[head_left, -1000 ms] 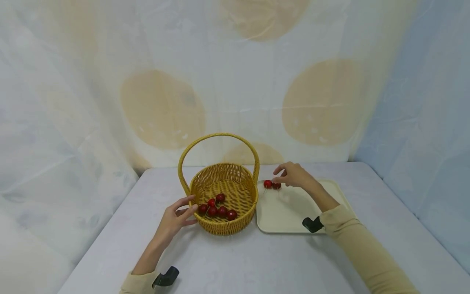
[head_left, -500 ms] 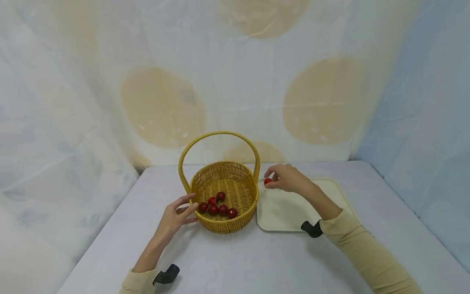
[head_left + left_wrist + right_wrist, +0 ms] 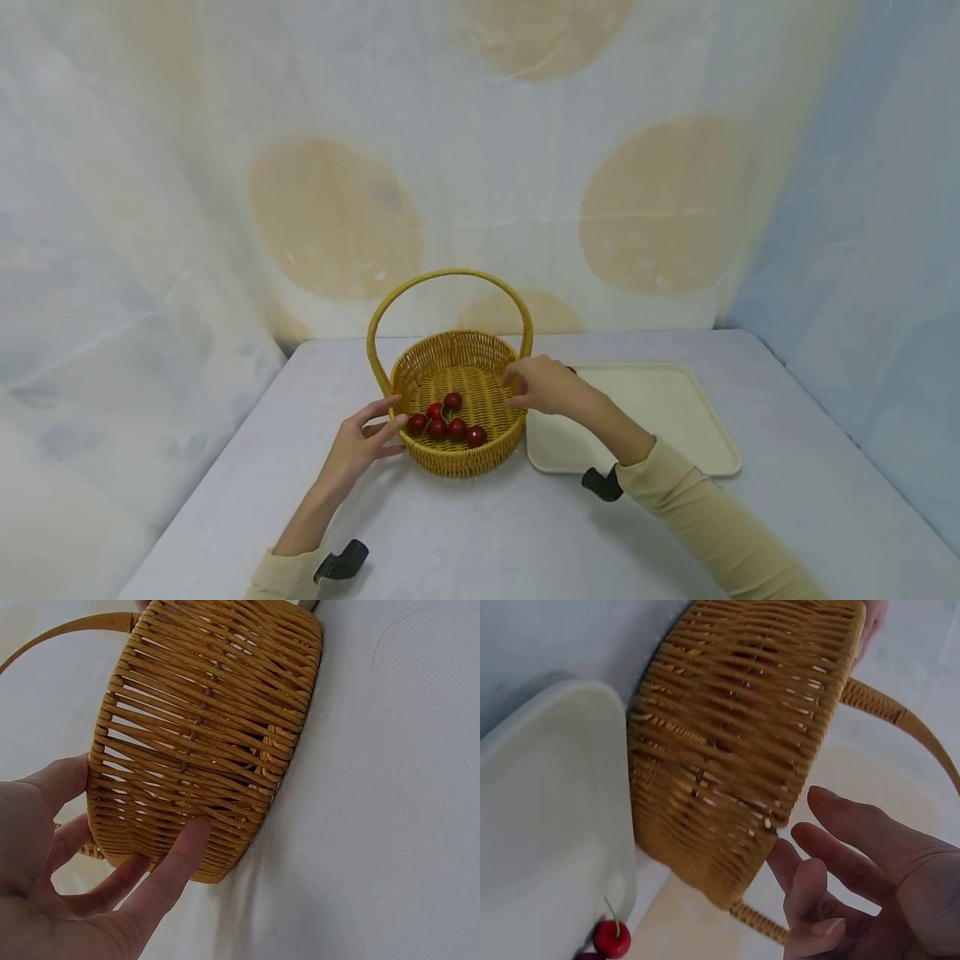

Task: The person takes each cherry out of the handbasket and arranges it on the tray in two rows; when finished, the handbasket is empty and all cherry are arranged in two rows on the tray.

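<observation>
A yellow wicker basket (image 3: 457,461) with a tall arched handle stands mid-table. Several dark red cherries (image 3: 457,429) lie in its near left part. My left hand (image 3: 355,446) grips the basket's left rim, with fingers over the edge and against the outer wall in the left wrist view. At the right rim, below the handle's end, my right hand (image 3: 551,386) hovers with loosely bent fingers; I see nothing held in it. Whether a fingertip touches the rim, I cannot tell. A bright red cherry (image 3: 611,939) and part of a darker one (image 3: 590,956) lie on the cream tray (image 3: 547,847).
The tray lies on the white table (image 3: 480,533) directly right of the basket, its left edge close to the basket's wall. A patterned cloth (image 3: 495,183) hangs behind the table, with more cloth along both sides.
My right hand has moved left from the cherries on the tray to the basket's right rim. My left hand keeps its place on the basket. The cherries in the basket lie as before.
</observation>
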Demonstrator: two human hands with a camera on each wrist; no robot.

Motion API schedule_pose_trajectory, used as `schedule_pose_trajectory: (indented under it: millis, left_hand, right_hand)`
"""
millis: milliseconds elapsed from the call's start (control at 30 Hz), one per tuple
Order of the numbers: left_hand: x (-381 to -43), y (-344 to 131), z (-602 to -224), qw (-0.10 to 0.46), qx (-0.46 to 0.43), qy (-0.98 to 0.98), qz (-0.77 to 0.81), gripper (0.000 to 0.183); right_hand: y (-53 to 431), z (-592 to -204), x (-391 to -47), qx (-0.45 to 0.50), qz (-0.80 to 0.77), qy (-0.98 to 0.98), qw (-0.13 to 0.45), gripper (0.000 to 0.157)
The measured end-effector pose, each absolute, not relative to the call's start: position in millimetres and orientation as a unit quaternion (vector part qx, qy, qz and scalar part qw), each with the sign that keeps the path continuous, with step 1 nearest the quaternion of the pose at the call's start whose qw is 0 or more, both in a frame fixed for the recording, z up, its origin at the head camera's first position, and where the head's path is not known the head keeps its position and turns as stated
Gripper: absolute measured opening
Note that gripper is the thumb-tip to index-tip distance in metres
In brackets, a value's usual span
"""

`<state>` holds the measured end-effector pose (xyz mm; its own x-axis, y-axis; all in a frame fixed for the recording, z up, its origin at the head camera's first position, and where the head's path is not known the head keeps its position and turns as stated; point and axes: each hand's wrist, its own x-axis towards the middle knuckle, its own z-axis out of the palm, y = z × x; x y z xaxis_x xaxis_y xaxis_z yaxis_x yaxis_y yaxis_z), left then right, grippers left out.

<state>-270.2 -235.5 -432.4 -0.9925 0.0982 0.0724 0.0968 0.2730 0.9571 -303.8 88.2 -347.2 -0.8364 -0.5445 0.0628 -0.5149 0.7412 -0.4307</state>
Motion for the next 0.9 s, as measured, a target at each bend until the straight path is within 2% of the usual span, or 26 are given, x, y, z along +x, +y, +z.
schedule_pose_trajectory:
  millis: [400,900]
  left_hand:
    - [-269.3,-235.4,-431.0,0.002,0.053,0.798,0.6,0.058]
    - [-270.2,-236.9,-435.9,-0.002,0.066,0.797,0.6,0.058]
  right_hand:
    - [56.7,-361.1,-307.3,-0.323,-0.222,0.918,0.064,0.022]
    - [41.2,-372.7,-319.5,-0.339,-0.223,0.907,0.113,0.028]
